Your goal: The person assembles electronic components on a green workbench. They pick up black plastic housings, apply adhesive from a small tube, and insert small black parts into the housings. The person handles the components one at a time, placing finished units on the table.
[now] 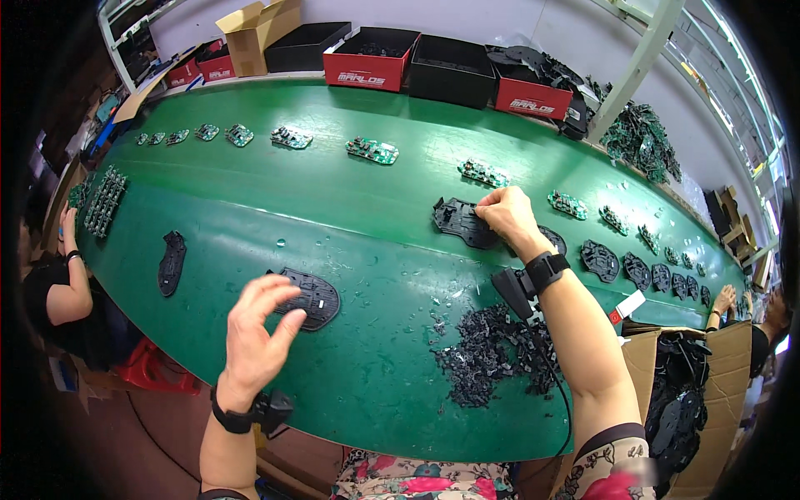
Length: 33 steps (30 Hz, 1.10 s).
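Observation:
My right hand [510, 218] reaches over the green table with its fingers pinched on the right edge of a black plastic mouse base [460, 223]. Another black mouse base [554, 241] is partly hidden behind that wrist. On the near left, my left hand [257, 337] hovers with fingers apart and nothing in them. Just beyond its fingertips lies a black mouse base [318, 302], partly covered by the hand. Farther left rests a narrow black plastic part [172, 265]. Both wrists carry black strapped devices.
Green circuit boards [372, 151] run in a line across the table [367, 208]. A heap of small black parts [492, 354] lies near my right forearm. More mouse bases [600, 261] line the right. Boxes [367, 71] stand along the back; co-workers' hands [67, 227] show at both ends.

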Motion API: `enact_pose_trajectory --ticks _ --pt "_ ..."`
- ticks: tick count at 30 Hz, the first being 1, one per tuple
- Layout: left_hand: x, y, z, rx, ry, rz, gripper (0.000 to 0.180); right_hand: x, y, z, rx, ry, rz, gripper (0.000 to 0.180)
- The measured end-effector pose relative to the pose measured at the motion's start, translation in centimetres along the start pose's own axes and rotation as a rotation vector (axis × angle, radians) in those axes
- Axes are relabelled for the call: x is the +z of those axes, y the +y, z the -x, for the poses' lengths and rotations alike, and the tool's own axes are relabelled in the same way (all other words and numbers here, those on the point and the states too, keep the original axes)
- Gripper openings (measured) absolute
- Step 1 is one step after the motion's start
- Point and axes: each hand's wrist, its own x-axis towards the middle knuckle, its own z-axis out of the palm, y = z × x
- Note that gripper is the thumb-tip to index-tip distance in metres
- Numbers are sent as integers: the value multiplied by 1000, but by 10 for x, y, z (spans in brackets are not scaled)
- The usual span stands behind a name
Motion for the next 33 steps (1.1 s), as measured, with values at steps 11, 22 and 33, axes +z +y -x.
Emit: enact_pose_trajectory --ticks 11,22,33 --pt "-19 -31 -9 -46 -274 -151 50 0 0 -20 114 -53 80 11" --pt "34 -48 -84 121 -209 -121 42 -52 -11 37 -105 81 22 19" --pt "101 -34 -176 117 -302 -197 37 -89 26 131 -31 -88 66 17"
